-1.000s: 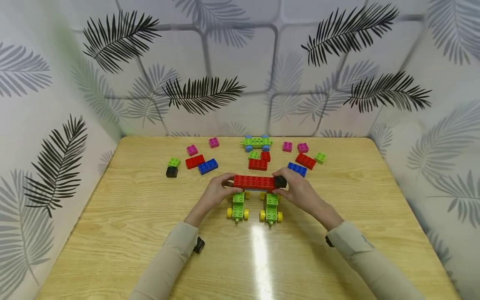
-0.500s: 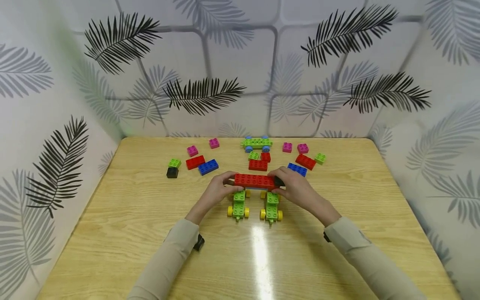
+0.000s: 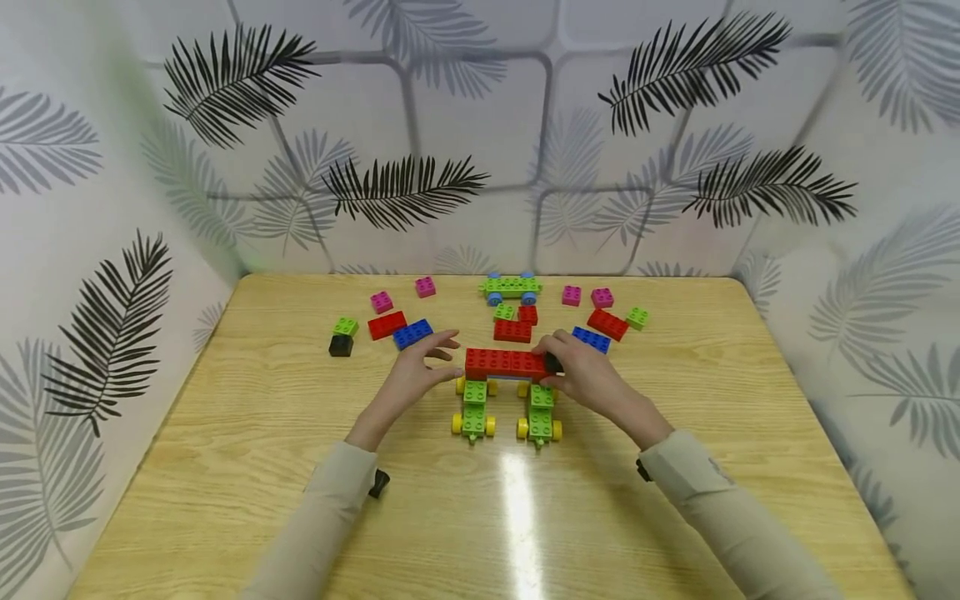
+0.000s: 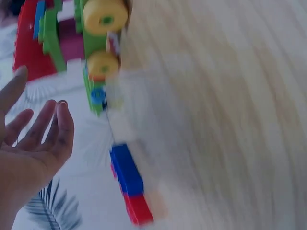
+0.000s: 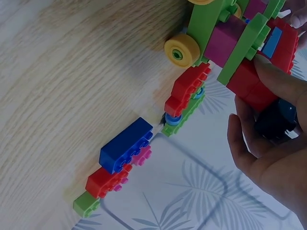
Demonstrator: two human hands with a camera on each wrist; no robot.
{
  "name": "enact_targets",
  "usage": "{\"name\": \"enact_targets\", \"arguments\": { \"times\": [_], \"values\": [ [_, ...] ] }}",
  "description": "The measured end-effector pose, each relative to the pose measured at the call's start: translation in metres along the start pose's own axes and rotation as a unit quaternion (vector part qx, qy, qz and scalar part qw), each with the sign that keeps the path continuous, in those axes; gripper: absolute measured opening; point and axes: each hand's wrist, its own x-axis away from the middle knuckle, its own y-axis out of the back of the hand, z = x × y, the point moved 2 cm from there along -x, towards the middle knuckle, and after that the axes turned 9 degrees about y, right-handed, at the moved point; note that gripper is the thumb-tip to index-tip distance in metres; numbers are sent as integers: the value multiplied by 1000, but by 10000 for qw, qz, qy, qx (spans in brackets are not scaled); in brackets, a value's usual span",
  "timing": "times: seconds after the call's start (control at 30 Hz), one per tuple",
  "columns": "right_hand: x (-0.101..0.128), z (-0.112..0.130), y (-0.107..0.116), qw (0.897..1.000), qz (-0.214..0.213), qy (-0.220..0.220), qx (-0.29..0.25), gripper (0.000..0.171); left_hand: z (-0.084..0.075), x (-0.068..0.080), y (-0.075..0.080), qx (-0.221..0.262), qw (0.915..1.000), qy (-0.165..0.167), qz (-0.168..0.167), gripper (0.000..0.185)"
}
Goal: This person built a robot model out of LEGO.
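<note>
In the head view two green wheeled bases, the left base (image 3: 473,421) and the right base (image 3: 540,425), stand side by side on yellow wheels. Bricks rise at their far ends, and a row of red bricks (image 3: 495,362) spans them. My right hand (image 3: 592,375) grips the right end of this row, its thumb on the near side. A black brick (image 5: 276,120) sits at that end, partly covered by the fingers. Left of the row, my left hand (image 3: 412,375) is apart from it with fingers extended. Magenta bricks (image 5: 225,40) show under the row in the right wrist view.
Behind stands a green base with blue wheels (image 3: 512,287), with red (image 3: 513,331) and green bricks before it. Loose blue (image 3: 413,334), red (image 3: 387,325), pink (image 3: 381,302), green and black (image 3: 341,346) bricks lie to both sides. A patterned wall backs the table.
My left hand has let go of the left end of the red row and drawn back leftward. The right fingers have shifted over the black brick, covering more of it.
</note>
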Motion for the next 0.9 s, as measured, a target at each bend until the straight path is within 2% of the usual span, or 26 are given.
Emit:
{"name": "enact_targets", "arguments": {
  "times": [0.1,0.23,0.3,0.4,0.5,0.6,0.73,0.8,0.9],
  "values": [
    [-1,1,0,10000,-8,12,37,40,5,4,20,-19,9995,-1,-319,60],
    [0,2,1,9999,-53,18,106,39,20,5,48,-271,9928,72,-1162,51],
    [0,2,1,9999,-68,28,121,40,30,4,62,-404,9849,139,-1678,45],
    [0,2,0,9999,-55,39,139,39,46,2,80,-497,9678,279,-2452,38],
    [0,2,-1,9999,-17,28,150,39,61,-1,93,-655,9503,563,-2990,36],
    [0,2,-1,9999,-9,12,160,38,73,-2,99,-884,9408,985,-3120,41],
    [0,2,-2,9998,-30,61,186,37,83,-2,100,-1160,9390,1493,-2873,43],
    [0,2,-2,9997,-52,93,202,37,87,-3,99,-1257,9381,1631,-2785,42],
    [0,3,-1,9997,-87,122,213,37,89,-5,99,-1425,9364,1659,-2744,38]
  ]
}}
